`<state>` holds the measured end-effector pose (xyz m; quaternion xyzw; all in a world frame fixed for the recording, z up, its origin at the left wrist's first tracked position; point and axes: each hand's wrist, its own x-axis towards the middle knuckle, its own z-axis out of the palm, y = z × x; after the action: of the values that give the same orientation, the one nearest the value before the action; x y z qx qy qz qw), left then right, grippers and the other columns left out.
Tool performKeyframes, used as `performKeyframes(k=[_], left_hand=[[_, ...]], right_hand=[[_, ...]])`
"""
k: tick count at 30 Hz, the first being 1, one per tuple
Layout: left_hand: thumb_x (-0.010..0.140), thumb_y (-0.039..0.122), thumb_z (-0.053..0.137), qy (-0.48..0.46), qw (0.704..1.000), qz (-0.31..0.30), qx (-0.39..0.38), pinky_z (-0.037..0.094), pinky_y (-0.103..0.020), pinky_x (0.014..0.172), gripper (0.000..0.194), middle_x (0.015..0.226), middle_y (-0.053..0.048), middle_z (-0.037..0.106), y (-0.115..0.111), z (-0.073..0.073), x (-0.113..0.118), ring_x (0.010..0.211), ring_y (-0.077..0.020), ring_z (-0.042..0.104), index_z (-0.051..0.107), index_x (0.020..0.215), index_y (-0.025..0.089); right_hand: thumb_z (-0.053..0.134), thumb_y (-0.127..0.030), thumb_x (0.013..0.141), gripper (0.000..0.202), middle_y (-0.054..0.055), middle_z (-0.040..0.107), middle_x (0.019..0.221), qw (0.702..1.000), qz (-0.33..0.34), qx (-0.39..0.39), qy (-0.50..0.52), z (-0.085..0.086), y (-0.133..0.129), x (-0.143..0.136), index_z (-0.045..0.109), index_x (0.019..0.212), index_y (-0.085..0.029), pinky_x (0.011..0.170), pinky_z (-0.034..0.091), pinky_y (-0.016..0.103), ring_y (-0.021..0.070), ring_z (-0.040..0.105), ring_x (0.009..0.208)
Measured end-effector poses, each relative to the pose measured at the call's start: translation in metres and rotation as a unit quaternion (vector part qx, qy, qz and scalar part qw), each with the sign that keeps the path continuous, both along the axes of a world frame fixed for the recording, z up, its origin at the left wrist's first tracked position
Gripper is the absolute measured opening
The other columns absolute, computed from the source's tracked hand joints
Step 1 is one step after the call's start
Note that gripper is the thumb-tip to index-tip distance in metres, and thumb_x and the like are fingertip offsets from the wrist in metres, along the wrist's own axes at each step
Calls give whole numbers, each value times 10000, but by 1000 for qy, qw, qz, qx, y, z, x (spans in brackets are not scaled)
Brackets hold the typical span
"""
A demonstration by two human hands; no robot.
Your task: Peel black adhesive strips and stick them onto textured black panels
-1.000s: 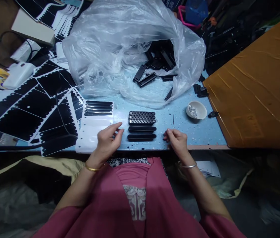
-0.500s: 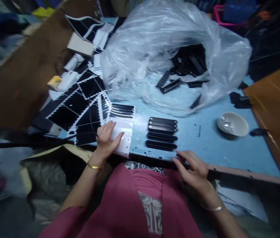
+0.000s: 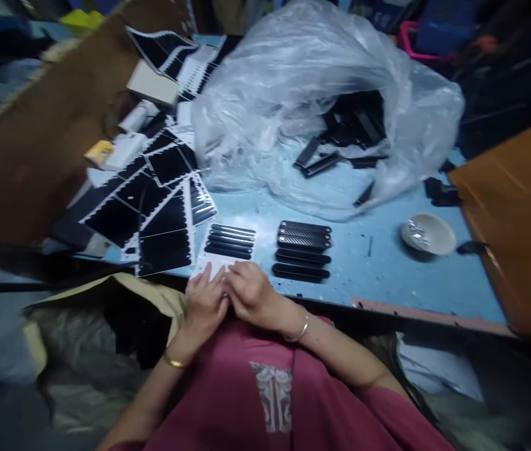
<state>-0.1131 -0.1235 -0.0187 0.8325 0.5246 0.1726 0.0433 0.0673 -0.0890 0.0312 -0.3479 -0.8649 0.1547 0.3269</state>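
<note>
A white sticker sheet (image 3: 210, 257) with several narrow black strips (image 3: 230, 242) lies at the table's front edge. My left hand (image 3: 204, 307) grips its near end, fingertips on top, the thumb side turned towards my other hand. Right against it, my right hand (image 3: 251, 291) is closed in a pinch over the sheet's near right part; whatever sits between its fingertips is hidden. To the right of the sheet is a row of black bars with rounded ends: plain ones (image 3: 300, 272) nearer me, and carbon-patterned ones (image 3: 304, 234) behind them.
More black sticker sheets (image 3: 164, 244) overlap at the left. Behind, a large clear plastic bag (image 3: 256, 113) spills black parts (image 3: 322, 164). A small white bowl (image 3: 444, 235) stands at the right, near a brown board (image 3: 514, 219). An open sack (image 3: 87, 351) is below the table's left front.
My right hand has moved left from the table edge to meet my left hand, and its fingers have closed. The sticker sheet has slid towards me and away from the other sheets.
</note>
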Motion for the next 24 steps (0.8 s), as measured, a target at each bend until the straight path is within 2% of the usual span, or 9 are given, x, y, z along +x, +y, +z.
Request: performKeyframes(k=[2, 4, 6, 8, 9, 11, 13, 17, 24], left_hand=[[896, 264, 500, 1, 1000, 21, 12, 372, -501, 950, 341, 1284, -140, 642, 5, 0, 3, 1330, -397, 447, 649, 1194, 188], [895, 362, 550, 1, 998, 42, 37, 381, -517, 927, 375, 1273, -184, 637, 18, 1, 12, 1297, -431, 470, 636, 1204, 168], [864, 413, 618, -25, 996, 35, 78, 399, -508, 910, 412, 1231, -203, 653, 31, 5, 26, 1249, -431, 515, 632, 1190, 161], [838, 395, 671, -81, 990, -15, 116, 433, -446, 874, 407, 1135, -179, 695, 41, 9, 43, 1123, -368, 615, 629, 1171, 164], [834, 374, 684, -108, 985, -46, 123, 446, -405, 832, 383, 1048, -151, 720, 44, 11, 51, 1012, -319, 663, 633, 1152, 166], [839, 357, 686, -136, 979, -94, 117, 440, -345, 727, 321, 831, -82, 720, 49, 12, 67, 770, -231, 673, 650, 1094, 166], [848, 391, 673, -133, 979, -117, 103, 408, -330, 659, 305, 688, -40, 665, 52, 11, 82, 643, -197, 616, 665, 1045, 158], [869, 411, 641, -110, 979, -145, 88, 394, -338, 649, 323, 720, -62, 649, 62, 4, 99, 666, -204, 585, 680, 1040, 139], [924, 282, 554, -131, 973, -185, 48, 429, -310, 652, 195, 754, -73, 645, 77, -9, 99, 699, -196, 575, 677, 992, 148]], right_hand=[[506, -130, 873, 151, 103, 644, 818, 1000, 15, -8, -6, 5, -13, 14, 653, 902, -137, 702, 487, 355, 211, 565, 775], [515, -130, 885, 146, 57, 609, 716, 999, -36, -16, 12, 5, -28, 41, 658, 882, -159, 641, 451, 320, 179, 537, 681], [532, -144, 897, 135, 31, 577, 649, 986, -156, -23, 51, -2, -42, 76, 659, 863, -171, 588, 425, 296, 157, 525, 615], [572, -189, 890, 101, 18, 572, 629, 948, -306, -28, 86, -16, -51, 111, 660, 842, -182, 550, 426, 281, 143, 532, 573], [599, -223, 879, 89, 6, 561, 608, 928, -360, -33, 93, -24, -54, 127, 659, 824, -187, 522, 426, 271, 133, 521, 535], [636, -269, 849, 90, 1, 572, 615, 901, -417, -56, 108, -37, -55, 149, 664, 832, -186, 475, 428, 254, 116, 514, 490], [649, -274, 827, 129, 18, 615, 681, 903, -405, -82, 122, -43, -54, 162, 678, 911, -180, 476, 455, 251, 118, 549, 513], [639, -238, 839, 238, 38, 655, 788, 935, -320, -94, 119, -44, -45, 170, 691, 1069, -205, 636, 538, 299, 148, 620, 659], [576, -193, 906, 242, 56, 697, 828, 965, -240, -66, 88, -53, -33, 184, 710, 1104, -232, 638, 530, 276, 148, 656, 728]])
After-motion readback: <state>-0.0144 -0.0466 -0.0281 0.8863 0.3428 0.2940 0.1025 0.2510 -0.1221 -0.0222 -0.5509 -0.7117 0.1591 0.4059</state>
